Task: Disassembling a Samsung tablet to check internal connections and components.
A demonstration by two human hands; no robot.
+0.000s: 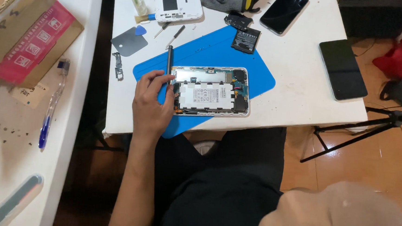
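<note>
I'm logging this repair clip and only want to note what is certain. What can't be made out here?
- Right hand: not seen in the head view; a blurred shape fills the lower right corner.
- Left hand fingers: the grip on the dark tool is unclear.
- Opened tablet: connectors too small.
- White back cover: cut by the top edge.

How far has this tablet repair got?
Done: the opened tablet lies on the blue mat, its white back cover set aside. In hand: the left hand holds a dark tool at its edge. Left: the battery remains inside, uncovered.
</note>
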